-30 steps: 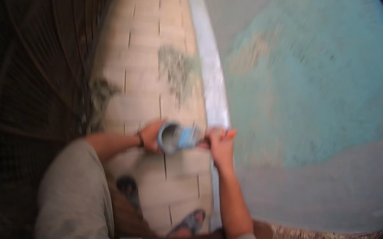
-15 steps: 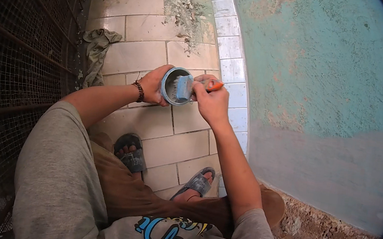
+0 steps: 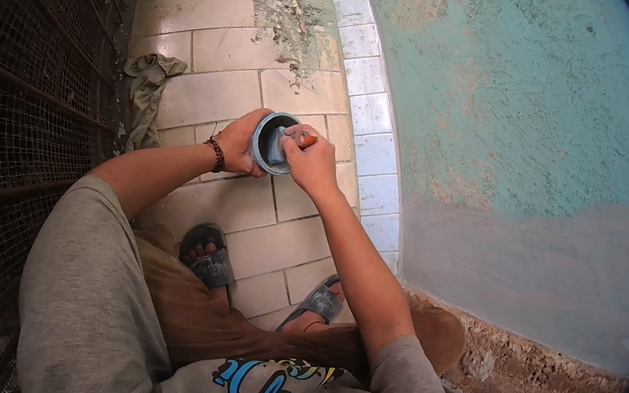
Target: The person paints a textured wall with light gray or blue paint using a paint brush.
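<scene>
My left hand (image 3: 239, 140) is wrapped round the outer side of a small round blue-rimmed tub (image 3: 255, 158), holding it above the floor. Inside it is greyish, and I cannot make out how much it contains. The fingers of my right hand (image 3: 312, 166) are closed on a flat paintbrush (image 3: 277, 148) with an orange handle. Its pale blue-grey head is down inside the tub, with the bristle end hidden there. Part of the handle's orange end shows above my fingers.
To the right stands a wall (image 3: 503, 110), rough turquoise above smooth grey, with a broken strip (image 3: 523, 371) at its base. Wire mesh (image 3: 31, 92) runs along the left. A crumpled cloth (image 3: 150, 85) and grey debris (image 3: 286, 24) lie on the tiled floor (image 3: 207, 101).
The brush head has gone from over the tub's mouth down into it, and my right hand has moved left and closer to the rim. The tub has shifted slightly left in view.
</scene>
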A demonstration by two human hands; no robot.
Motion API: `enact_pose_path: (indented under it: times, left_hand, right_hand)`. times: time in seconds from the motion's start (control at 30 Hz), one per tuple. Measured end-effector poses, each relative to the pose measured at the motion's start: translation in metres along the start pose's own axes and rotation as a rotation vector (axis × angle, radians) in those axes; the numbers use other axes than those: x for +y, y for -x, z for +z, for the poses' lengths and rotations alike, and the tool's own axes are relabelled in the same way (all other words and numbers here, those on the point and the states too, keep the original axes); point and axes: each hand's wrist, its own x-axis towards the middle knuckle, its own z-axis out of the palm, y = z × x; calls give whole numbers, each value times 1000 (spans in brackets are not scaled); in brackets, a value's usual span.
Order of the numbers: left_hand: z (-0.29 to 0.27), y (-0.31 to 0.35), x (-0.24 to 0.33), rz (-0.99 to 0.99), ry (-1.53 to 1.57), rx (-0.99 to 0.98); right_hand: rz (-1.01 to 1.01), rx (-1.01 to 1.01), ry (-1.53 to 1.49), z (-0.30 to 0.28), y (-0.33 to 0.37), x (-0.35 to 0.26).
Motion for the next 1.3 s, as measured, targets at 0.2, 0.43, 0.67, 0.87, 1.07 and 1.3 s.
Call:
enact_pose_path:
  times: [0.2, 0.43, 0.67, 0.87, 1.07, 1.3]
  left_hand:
    - [-4, 0, 7, 1, -34, 5]
    - [5, -9, 5, 45, -97, 24]
    - [12, -18, 5, 44, -182, 42]
    - [13, -19, 7, -15, -232, 32]
    - [13, -22, 7, -60, -255, 23]
    - [13, -27, 9, -95, -266, 16]
  right_hand:
    - [21, 19, -97, -23, 9, -12]
    - [-241, -2, 241, -29, 6, -16]
    - [-286, -104, 423, -37, -12, -27]
    - [-344, -141, 483, -35, -15, -29]
    - [-316, -209, 594, -36, -20, -41]
    - [-321, -188, 610, -37, -28, -40]
